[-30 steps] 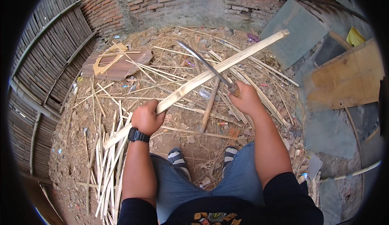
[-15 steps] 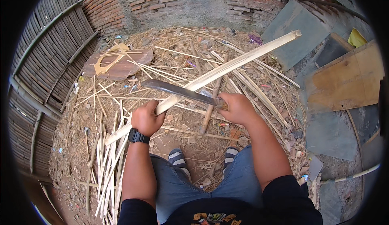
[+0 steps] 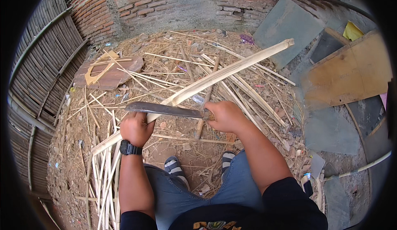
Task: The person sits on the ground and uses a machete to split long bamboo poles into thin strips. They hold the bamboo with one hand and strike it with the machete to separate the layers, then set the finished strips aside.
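A long pale bamboo strip [image 3: 231,69] slants from lower left to upper right in front of me. My left hand [image 3: 136,129], with a dark watch on its wrist, is closed around the strip's lower part. In my right hand [image 3: 225,116] is the handle of a machete [image 3: 165,109], held with its blade pointing left. The blade crosses over the strip just beyond my left hand, its broad tip above the left knuckles. Whether the edge touches the strip I cannot tell.
Split bamboo strips [image 3: 105,176] lie piled at my left, with more scattered ahead. A brown board [image 3: 78,77] rests at the far left. Grey sheets [image 3: 285,27] and a tan panel [image 3: 347,74] lie to the right. A bamboo fence [image 3: 41,60] and a brick wall [image 3: 140,6] bound the space.
The machete blade has moved along the strip toward my left hand and turned more level. Both hands and the strip appear shifted a little left and down in the view.
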`<action>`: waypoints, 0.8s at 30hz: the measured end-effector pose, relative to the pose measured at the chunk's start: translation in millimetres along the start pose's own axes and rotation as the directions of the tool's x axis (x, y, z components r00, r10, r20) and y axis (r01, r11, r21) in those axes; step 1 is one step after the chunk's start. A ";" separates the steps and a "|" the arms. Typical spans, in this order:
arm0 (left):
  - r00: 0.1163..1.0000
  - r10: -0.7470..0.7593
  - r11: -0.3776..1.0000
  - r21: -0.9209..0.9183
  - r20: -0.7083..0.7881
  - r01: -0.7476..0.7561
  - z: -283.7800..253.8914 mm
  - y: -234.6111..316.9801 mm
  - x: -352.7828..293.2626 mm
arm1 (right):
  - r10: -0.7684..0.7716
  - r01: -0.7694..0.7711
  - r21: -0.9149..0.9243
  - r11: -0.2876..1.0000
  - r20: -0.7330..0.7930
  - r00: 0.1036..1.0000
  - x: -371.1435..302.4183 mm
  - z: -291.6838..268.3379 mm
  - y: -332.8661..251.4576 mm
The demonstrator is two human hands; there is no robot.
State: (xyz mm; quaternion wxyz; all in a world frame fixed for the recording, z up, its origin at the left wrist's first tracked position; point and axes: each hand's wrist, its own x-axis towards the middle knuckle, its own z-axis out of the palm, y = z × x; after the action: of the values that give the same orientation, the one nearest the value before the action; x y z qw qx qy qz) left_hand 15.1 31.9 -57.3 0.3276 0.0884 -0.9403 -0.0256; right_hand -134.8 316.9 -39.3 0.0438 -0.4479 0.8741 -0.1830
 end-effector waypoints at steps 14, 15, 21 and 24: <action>0.998 -0.062 0.997 -0.034 0.021 0.063 9.5 6.1 -2.0 | 0.014 -0.029 -0.091 0.995 -0.162 0.987 3.5 15.5 -15.5; 0.996 -0.073 0.997 -0.014 0.045 0.073 7.9 7.5 -2.5 | 0.026 -0.042 -0.095 0.995 -0.157 0.987 5.4 15.1 -16.6; 0.995 -0.088 0.995 -0.042 0.049 0.090 5.4 18.0 4.3 | 0.001 -0.017 -0.073 0.997 -0.214 0.977 9.6 23.8 0.0; 0.995 -0.096 0.995 -0.035 0.040 0.097 11.1 19.4 4.5 | 0.007 -0.018 -0.050 0.999 -0.213 0.977 7.7 34.3 -11.0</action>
State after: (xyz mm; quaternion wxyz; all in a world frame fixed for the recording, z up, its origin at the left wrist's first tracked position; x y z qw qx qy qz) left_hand 1.8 50.1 -61.2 0.3095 0.1272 -0.9404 -0.0605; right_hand -122.8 295.3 -66.6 -0.0603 -0.4213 0.8809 -0.2070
